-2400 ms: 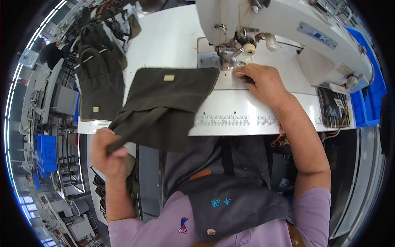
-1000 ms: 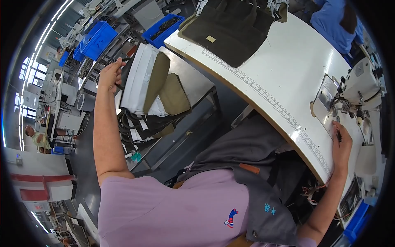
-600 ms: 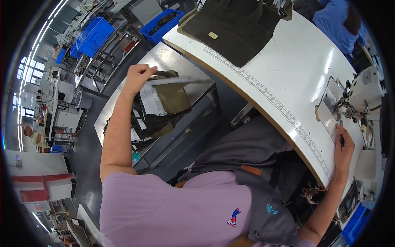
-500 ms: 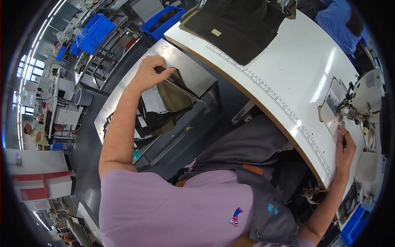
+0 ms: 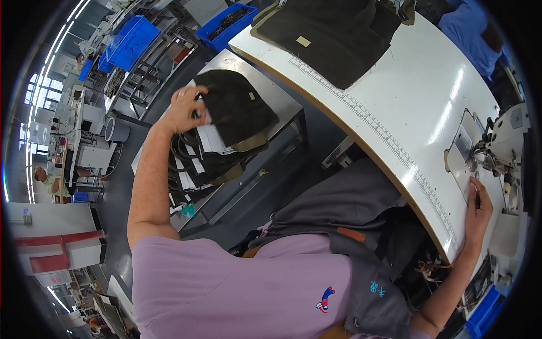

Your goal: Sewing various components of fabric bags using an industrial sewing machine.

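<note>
My left hand (image 5: 186, 108) is at the edge of a dark olive fabric piece (image 5: 234, 107) with a small pale label, its thumb and fingers apart. That piece lies on a stack of dark and white fabric pieces (image 5: 195, 164) on the metal side table (image 5: 285, 107). On the white sewing table (image 5: 389, 107) my right hand (image 5: 478, 210) rests beside the sewing machine (image 5: 508, 135), fingers curled round a small dark tool whose kind I cannot make out. Another dark olive fabric piece (image 5: 333, 42) with a pale label lies at the table's far side.
A printed ruler strip (image 5: 372, 121) follows the sewing table's curved edge. Blue bins (image 5: 131, 42) stand on a rack at far left, and a blue crate (image 5: 226, 28) holds dark items behind the side table. A person in blue (image 5: 466, 28) is at far right.
The fabric piece by my left hand was folded up and now lies spread on the stack. My left hand has moved left and down, its fingers opening. My right hand stays by the machine.
</note>
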The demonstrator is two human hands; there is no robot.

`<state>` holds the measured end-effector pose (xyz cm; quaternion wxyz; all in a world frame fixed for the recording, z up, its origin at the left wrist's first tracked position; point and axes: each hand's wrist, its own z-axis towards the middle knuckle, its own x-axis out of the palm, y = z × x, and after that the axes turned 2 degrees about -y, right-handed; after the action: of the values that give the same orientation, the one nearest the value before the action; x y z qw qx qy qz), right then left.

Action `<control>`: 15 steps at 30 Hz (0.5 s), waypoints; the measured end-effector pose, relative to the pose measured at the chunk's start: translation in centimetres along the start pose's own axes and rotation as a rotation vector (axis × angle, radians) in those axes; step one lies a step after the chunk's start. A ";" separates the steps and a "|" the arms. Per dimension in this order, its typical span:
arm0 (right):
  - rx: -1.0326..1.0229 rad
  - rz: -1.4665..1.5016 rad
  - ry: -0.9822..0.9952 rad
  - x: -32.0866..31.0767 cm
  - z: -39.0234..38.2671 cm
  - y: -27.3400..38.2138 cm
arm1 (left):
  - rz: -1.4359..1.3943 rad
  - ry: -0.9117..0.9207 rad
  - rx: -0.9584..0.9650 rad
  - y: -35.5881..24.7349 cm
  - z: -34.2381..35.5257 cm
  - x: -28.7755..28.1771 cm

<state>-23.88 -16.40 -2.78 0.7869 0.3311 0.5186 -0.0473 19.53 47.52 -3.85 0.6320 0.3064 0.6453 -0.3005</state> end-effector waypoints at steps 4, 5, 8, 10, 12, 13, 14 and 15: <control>0.004 0.013 0.010 0.1 0.2 -0.1 | 0.087 0.149 -0.276 2.1 -5.4 3.7; 0.005 0.012 0.011 0.0 0.2 0.0 | 0.037 0.127 -0.398 2.0 -5.6 4.1; 0.043 -0.013 0.044 -0.2 0.3 0.5 | 0.013 0.006 -0.462 2.0 -4.7 3.9; -0.004 -0.001 -0.007 -0.2 0.0 0.6 | 0.043 -0.167 -0.375 0.5 -2.0 3.4; -0.043 0.001 -0.037 0.0 -0.1 0.5 | -0.090 -0.388 -0.299 -1.6 2.0 2.0; -0.087 0.015 -0.049 0.1 0.0 0.4 | -0.218 -0.592 -0.233 -3.1 4.3 0.9; -0.013 0.014 0.004 -0.1 0.1 1.2 | -0.218 -0.742 -0.125 -5.4 7.0 -0.6; 0.001 0.005 -0.022 -0.1 0.1 1.4 | -0.308 -0.799 -0.124 -8.3 9.3 -2.3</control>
<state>-23.28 -15.41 -2.00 0.7924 0.3325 0.5090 -0.0494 19.05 35.02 -1.73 0.7971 0.0273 0.4051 -0.4470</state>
